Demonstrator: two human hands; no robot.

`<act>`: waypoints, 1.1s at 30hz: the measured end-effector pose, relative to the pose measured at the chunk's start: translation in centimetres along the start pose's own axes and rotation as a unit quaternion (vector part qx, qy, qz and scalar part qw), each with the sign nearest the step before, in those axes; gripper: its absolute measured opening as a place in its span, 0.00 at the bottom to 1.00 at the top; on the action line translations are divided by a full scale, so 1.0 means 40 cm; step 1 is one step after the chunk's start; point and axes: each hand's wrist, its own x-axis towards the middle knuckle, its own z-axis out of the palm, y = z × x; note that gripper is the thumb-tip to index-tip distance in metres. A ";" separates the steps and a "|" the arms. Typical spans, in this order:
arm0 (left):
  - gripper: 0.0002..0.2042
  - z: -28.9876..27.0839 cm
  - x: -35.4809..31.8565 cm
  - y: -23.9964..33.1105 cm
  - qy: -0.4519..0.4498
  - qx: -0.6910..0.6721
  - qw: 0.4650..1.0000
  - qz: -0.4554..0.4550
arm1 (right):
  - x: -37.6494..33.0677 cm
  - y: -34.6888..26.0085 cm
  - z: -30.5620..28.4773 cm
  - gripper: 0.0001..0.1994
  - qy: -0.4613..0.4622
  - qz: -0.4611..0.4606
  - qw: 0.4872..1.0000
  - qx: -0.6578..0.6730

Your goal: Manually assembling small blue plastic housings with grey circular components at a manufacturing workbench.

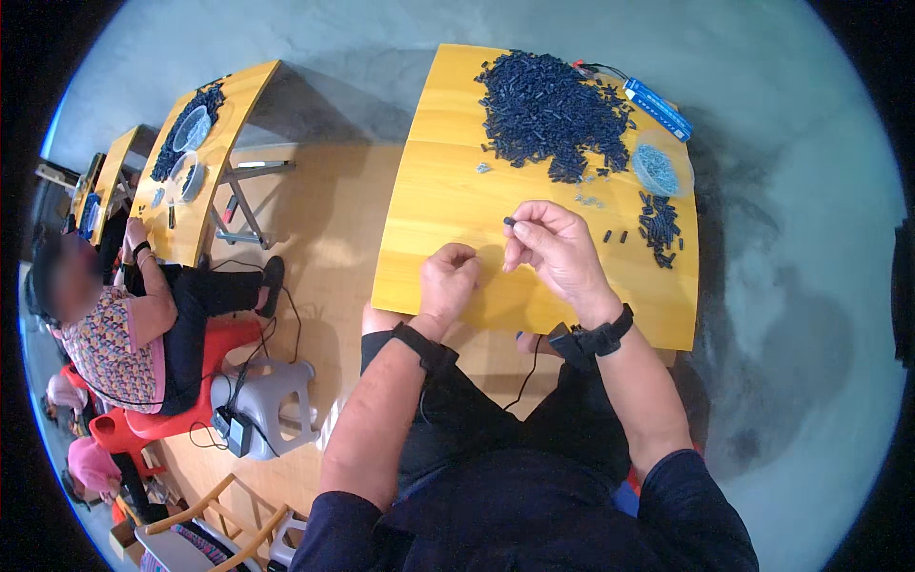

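Note:
My right hand is above the near part of the yellow table. It pinches a small black cylindrical piece between thumb and fingers. Just left of it, my left hand is closed low over the table; anything inside its curled fingers is hidden. To the right of my right hand lie two loose black pieces. Farther right is a smaller heap of black pieces. A large heap of similar black pieces covers the far part of the table.
A clear bowl of small silvery parts stands at the right edge. Small metal bits lie before the large heap. Behind the bowl is a blue-and-white box. At left, another person sits at a similar table, near a grey stool.

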 end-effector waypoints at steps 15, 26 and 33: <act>0.10 0.012 -0.179 0.134 -0.087 0.109 0.971 0.195 | -0.135 -0.010 0.023 0.04 -0.010 0.091 0.948 -0.304; 0.06 0.024 -0.135 0.065 -0.191 0.084 0.976 0.067 | -0.146 0.019 -0.035 0.04 -0.003 0.145 0.933 -0.329; 0.08 0.025 -0.083 0.010 -0.131 0.035 0.991 -0.021 | -0.033 -0.040 -0.298 0.03 0.176 -0.099 0.762 -0.616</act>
